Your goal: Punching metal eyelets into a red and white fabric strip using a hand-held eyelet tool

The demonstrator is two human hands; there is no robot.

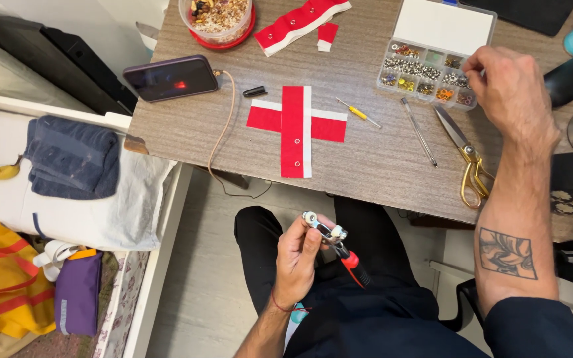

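My left hand [298, 255] is over my lap and grips eyelet pliers [337, 244] with a silver head and red and black handles. My right hand [509, 89] reaches over the right end of a clear compartment box [429, 79] of small metal eyelets, fingertips pinched together at its edge; whether it holds an eyelet I cannot see. On the grey wood-grain table [379, 166] lie red and white fabric strips laid as a cross [296, 126], with eyelets set in the upright strip.
Gold-handled scissors [465, 159], a thin metal awl [419, 132] and a small yellow screwdriver [358, 113] lie right of the cross. A phone [170, 77] with a cable, a snack tub [219, 18] and more red strips [300, 21] sit farther back. A bed with folded blue cloth [71, 156] is left.
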